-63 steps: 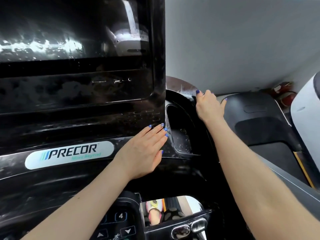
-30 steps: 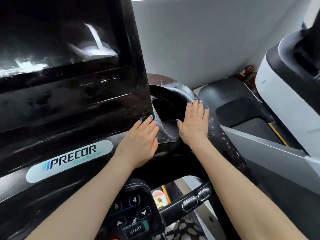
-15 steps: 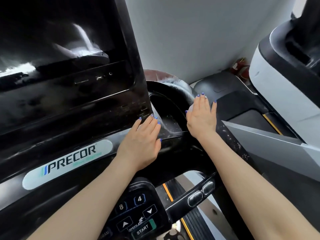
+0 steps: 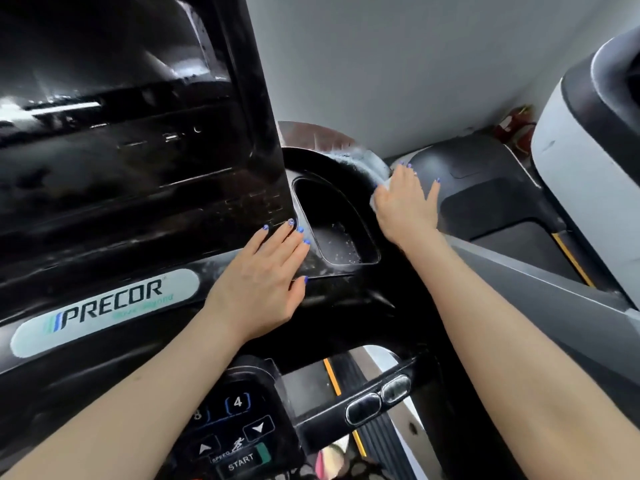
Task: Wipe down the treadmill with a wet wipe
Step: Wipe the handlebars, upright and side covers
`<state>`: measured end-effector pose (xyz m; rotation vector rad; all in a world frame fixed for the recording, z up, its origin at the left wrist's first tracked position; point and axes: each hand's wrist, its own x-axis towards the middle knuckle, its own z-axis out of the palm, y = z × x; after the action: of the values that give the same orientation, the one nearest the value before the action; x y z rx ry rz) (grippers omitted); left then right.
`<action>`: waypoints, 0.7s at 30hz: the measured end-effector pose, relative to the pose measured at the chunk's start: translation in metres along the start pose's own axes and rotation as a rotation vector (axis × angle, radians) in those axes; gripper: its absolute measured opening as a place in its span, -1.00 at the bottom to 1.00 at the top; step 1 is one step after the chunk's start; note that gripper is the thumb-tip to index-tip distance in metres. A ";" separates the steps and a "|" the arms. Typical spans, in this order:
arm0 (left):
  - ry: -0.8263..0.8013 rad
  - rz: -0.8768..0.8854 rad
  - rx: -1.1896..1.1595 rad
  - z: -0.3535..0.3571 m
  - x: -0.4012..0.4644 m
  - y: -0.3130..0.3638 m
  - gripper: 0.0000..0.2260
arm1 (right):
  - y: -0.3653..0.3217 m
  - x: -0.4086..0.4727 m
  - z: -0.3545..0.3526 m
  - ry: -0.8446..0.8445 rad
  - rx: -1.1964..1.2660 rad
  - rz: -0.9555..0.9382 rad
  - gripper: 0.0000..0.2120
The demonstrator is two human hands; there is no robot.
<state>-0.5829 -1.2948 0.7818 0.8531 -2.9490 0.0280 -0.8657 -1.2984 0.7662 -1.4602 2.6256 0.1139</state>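
The black treadmill console (image 4: pixel 138 188) fills the left, with a dark screen and a PRECOR label (image 4: pixel 104 310). My left hand (image 4: pixel 263 278) lies flat with straight fingers on the console beside the cup holder recess (image 4: pixel 332 233). My right hand (image 4: pixel 405 202) presses a white wet wipe (image 4: pixel 379 188) with flat, spread fingers against the curved right rim of the console, past the recess. Only a small edge of the wipe shows under the palm. Foamy wet streaks mark the rim (image 4: pixel 360 157) just ahead of that hand.
A keypad with a START button (image 4: pixel 242 460) and a handlebar with metal grip sensors (image 4: pixel 377 400) sit below. A neighbouring treadmill's deck (image 4: pixel 485 202) and a white-and-black machine housing (image 4: pixel 581 161) stand to the right. A grey wall lies behind.
My right hand has slid with the wipe farther up along the curved rim, away from me. My left hand has stayed flat in place on the console.
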 end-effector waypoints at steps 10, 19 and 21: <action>0.011 -0.001 0.029 0.000 -0.001 0.002 -0.46 | 0.014 -0.098 0.022 0.101 -0.225 -0.090 -0.30; 0.026 -0.018 0.006 0.000 -0.001 0.002 -0.46 | 0.011 -0.028 -0.005 -0.017 0.031 0.055 -0.34; 0.026 -0.016 0.002 0.000 -0.001 0.003 -0.46 | 0.011 -0.049 0.000 0.033 -0.003 0.045 -0.35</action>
<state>-0.5833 -1.2920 0.7818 0.8696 -2.9189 0.0408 -0.8496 -1.2511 0.7741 -1.4159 2.6866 0.0998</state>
